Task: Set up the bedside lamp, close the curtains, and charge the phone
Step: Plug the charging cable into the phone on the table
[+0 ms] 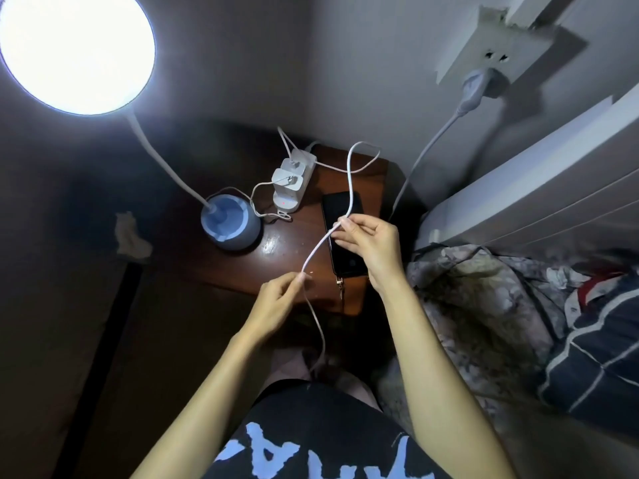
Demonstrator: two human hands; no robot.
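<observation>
White charging cable [350, 188] is held in the air over the table's near half, both hands on it. Right hand [371, 243] pinches it between thumb and fingertips directly above the phone; left hand [276, 300] pinches a lower stretch near the table's front edge, so each grip is pressed together on the cable. Loose end hangs past the left hand toward the person's lap; its plug tip can't be made out in the dark. Looks like the person is feeding the cable through the hands to find the plug end, judging by the slack loop rising toward the table's back right corner. Phone [342, 216] lies flat, screen dark, along the table's right side, near end close to the front edge, not yet plugged in. Power strip [294, 183] sits at the back centre with two white adapters in it and a small red light lit; the cable appears to run to one adapter. Lamp base [230, 223], blue, stands at the table's left side; its round lamp head [74, 50] is lit, so the lamp part looks done. Brown wooden table [287, 257] is glossy. Wall outlet [498, 60] above right holds a grey plug. Bedding [484, 305] lies just right of the table. Shirt shows large pale letters, cropped, unreadable; no brand legible anywhere.
</observation>
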